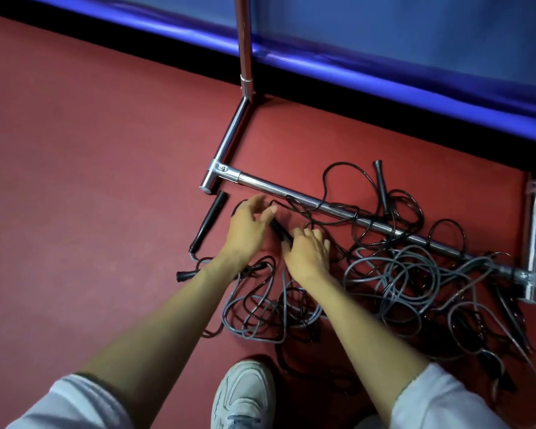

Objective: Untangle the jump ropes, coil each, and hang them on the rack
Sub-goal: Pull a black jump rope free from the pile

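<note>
One black handle (pixel 280 233): left hand (pixel 248 226) splayed, right hand (pixel 310 252) curled over (grip unclear).

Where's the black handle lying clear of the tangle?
Head view: the black handle lies on the floor left of the left hand, beside the rack's corner joint.
</note>
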`<state>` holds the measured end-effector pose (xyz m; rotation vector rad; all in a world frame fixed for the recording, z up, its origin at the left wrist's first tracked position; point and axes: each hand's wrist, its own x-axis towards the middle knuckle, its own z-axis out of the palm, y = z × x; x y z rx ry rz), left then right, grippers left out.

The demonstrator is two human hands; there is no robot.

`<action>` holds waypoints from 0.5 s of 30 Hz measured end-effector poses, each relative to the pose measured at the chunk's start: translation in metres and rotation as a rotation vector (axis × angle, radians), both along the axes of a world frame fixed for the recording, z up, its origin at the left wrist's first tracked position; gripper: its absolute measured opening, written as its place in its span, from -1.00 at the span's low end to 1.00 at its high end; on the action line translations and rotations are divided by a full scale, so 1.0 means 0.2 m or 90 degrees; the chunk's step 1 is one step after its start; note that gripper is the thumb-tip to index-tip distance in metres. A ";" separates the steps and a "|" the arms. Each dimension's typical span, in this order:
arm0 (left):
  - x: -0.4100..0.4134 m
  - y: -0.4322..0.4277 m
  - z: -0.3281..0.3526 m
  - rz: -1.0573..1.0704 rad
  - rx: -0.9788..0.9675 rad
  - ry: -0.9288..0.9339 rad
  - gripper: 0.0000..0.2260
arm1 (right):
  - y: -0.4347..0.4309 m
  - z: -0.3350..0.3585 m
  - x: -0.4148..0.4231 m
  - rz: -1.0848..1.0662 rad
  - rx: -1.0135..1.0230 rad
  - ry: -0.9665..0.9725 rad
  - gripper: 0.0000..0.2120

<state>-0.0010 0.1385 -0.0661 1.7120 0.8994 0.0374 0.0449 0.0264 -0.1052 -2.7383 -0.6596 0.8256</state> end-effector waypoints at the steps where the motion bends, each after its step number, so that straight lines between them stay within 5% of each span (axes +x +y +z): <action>1: -0.01 0.02 -0.01 0.026 0.022 -0.006 -0.65 | 0.00 0.02 0.00 -0.008 0.040 0.032 -0.65; 9: 0.00 0.11 0.23 0.157 0.007 -0.047 -0.88 | -0.06 0.48 0.22 -0.342 0.360 0.553 -0.63; 15: 0.07 0.02 0.62 0.133 0.030 -0.045 -0.95 | -0.19 1.00 0.35 -0.544 0.591 0.706 -0.60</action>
